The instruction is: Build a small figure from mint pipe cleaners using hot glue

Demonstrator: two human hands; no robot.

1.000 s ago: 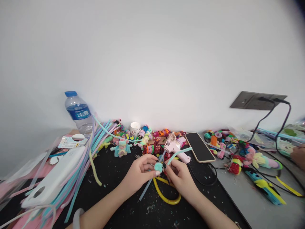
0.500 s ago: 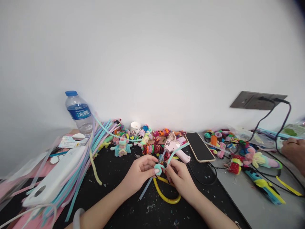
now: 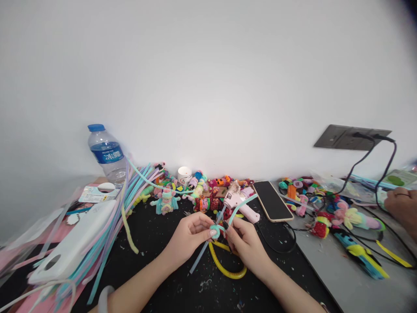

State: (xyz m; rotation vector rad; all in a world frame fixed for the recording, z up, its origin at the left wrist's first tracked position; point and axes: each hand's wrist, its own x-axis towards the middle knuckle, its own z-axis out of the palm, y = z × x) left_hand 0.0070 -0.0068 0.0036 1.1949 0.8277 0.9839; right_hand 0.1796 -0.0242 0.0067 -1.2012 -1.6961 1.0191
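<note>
Between my hands is a mint-green pipe cleaner (image 3: 215, 231), coiled into a small round at one end. My left hand (image 3: 195, 232) pinches that coil between thumb and fingers. Close beside it, my right hand (image 3: 245, 243) grips the pipe cleaner's straight part, whose free end sticks up to the right. A translucent glue stick (image 3: 198, 258) runs under the coil from the pink glue gun (image 3: 240, 204), which lies just beyond my fingers. Under my hands, a yellow loop (image 3: 228, 274) curves on the black mat (image 3: 182, 291).
Loose pastel pipe cleaners (image 3: 109, 234) lie at left near a water bottle (image 3: 107, 152). Small fuzzy figures, a paper cup (image 3: 184, 174) and a phone (image 3: 273, 201) line the back. At far right another person's hand (image 3: 402, 211) is near black cables and a wall socket (image 3: 352, 137).
The coil has turned slightly between my fingers and shows less of its spiral. Both hands keep nearly the same place.
</note>
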